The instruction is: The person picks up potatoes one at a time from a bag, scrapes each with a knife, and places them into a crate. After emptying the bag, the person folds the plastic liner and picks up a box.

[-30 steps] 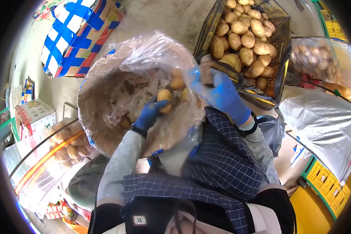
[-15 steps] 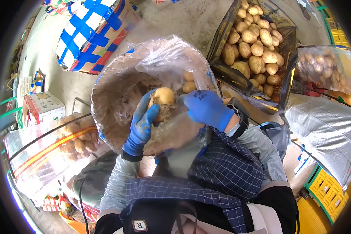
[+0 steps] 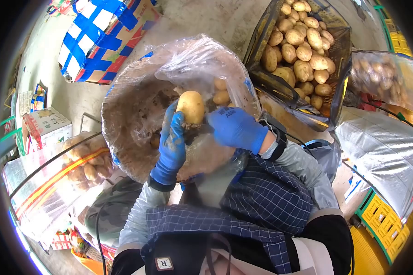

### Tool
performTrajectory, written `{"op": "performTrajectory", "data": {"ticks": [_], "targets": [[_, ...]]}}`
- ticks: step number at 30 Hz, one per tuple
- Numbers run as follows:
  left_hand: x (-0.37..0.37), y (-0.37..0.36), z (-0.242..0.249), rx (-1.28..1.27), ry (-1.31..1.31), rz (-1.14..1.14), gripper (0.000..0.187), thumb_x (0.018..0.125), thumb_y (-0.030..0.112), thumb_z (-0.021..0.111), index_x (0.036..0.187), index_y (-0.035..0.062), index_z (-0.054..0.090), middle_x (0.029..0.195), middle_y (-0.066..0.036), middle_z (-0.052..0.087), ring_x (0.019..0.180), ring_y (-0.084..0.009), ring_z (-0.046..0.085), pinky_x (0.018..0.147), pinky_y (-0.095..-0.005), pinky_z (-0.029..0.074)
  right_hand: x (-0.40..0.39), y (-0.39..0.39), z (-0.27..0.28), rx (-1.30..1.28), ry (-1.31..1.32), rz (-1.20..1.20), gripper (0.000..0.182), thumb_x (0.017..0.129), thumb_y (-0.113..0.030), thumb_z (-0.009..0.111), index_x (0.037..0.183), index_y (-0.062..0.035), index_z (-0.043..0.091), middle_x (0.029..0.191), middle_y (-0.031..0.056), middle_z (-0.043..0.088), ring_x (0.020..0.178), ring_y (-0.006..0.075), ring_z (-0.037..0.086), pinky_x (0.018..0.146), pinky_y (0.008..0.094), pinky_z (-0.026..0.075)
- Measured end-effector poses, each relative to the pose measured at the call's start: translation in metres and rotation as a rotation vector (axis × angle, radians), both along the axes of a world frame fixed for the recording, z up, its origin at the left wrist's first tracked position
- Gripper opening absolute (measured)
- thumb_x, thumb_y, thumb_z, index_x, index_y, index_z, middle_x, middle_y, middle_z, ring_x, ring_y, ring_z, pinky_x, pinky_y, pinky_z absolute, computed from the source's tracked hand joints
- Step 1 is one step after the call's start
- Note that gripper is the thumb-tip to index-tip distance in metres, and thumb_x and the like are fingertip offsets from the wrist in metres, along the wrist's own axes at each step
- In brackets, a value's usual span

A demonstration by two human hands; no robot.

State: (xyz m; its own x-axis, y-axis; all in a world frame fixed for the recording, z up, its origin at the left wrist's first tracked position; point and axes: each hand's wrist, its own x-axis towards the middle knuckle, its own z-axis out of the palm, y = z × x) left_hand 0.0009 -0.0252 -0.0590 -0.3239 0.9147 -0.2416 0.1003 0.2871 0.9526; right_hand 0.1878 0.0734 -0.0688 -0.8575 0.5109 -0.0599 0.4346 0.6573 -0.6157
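- Potato (image 3: 191,107) sits upright in the fingers of the left hand (image 3: 171,145), which wears a blue glove and curls around its lower half, raised in front of the open mouth of a clear plastic bag (image 3: 137,105)
- Right hand (image 3: 234,129), also in a blue glove, is closed on the bag's rim just beside the potato, fingers folded over the plastic; a dark band sits at its wrist
- Nearest the camera, a blue checked apron (image 3: 257,201) and grey sleeves fill the lower middle and hide whatever lies below the bag
- Inside the bag, a few more potatoes (image 3: 221,91) lie behind the held one, and the plastic is smeared with brown dirt
- Compared with half a second ago, the potato is lifted a little higher and shows more clearly above the fingertips, while the right hand keeps its place on the rim
- To the left, a wire-framed sack of potatoes (image 3: 78,160) stands close by; to the right, a silver sheet (image 3: 381,146) and yellow crates (image 3: 385,220)
- Farther off, a dark crate of loose potatoes (image 3: 303,46) stands on a grey concrete floor (image 3: 206,18), with a blue-taped carton (image 3: 105,36) at the far left
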Motion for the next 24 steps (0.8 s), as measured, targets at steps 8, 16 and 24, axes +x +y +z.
{"op": "performTrajectory", "data": {"ticks": [8,16,24], "targets": [[-0.039,-0.010,-0.017,0.001,0.187,-0.475,0.072,0.080,0.016,0.078,0.141,-0.0026,0.044,0.107,-0.017,0.069,0.092,-0.0287,0.070,0.081,-0.0355,0.056,-0.011,0.030,0.023,-0.532,0.477,-0.089,0.056,0.082,-0.014,0.077,0.135,-0.0080,0.058,0.090,0.0058,0.072,0.075,0.0200,0.067,0.065,0.0334,0.052],[-0.030,0.019,-0.016,-0.279,0.001,-0.473,0.059,0.089,0.036,0.068,0.138,0.0056,0.053,0.108,-0.014,0.068,0.092,-0.0287,0.067,0.081,-0.0359,0.054,0.043,0.053,0.045,-1.240,0.517,-0.533,0.034,0.091,-0.019,0.070,0.121,-0.0071,0.064,0.075,-0.0005,0.063,0.050,0.0058,0.047,0.046,0.0225,0.037],[0.029,0.066,-0.123,-0.168,0.671,-0.566,0.047,0.086,0.029,0.066,0.128,0.0089,0.058,0.130,-0.018,0.059,0.111,-0.0394,0.062,0.093,-0.0485,0.050,0.132,0.090,-0.020,-1.130,1.188,-1.215,0.044,0.100,-0.042,0.057,0.122,-0.0040,0.062,0.101,0.0098,0.070,0.056,0.0082,0.045,0.054,0.0266,0.043]]}}
